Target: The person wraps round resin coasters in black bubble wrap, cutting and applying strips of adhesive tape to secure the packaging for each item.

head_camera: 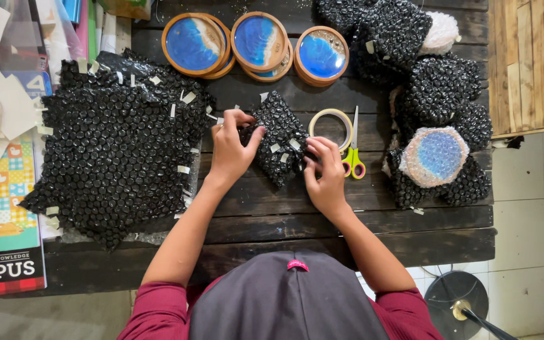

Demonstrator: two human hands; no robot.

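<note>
A small parcel wrapped in black bubble wrap [279, 135] lies on the dark wooden table [322, 217], with bits of pale tape stuck on it. My left hand [231, 148] presses on its left side, thumb over the wrap. My right hand [325, 173] holds its right lower edge with curled fingers. A roll of tape [330, 123] and yellow-handled scissors [352, 151] lie just right of the parcel, beside my right hand.
A big pile of black bubble wrap sheets [114, 151] with tape strips lies at left. Three round blue coasters with wooden rims [256, 43] sit at the back. Wrapped parcels [436, 94] and a clear-wrapped blue disc [434, 156] are at right. Books and papers [4, 189] are at far left.
</note>
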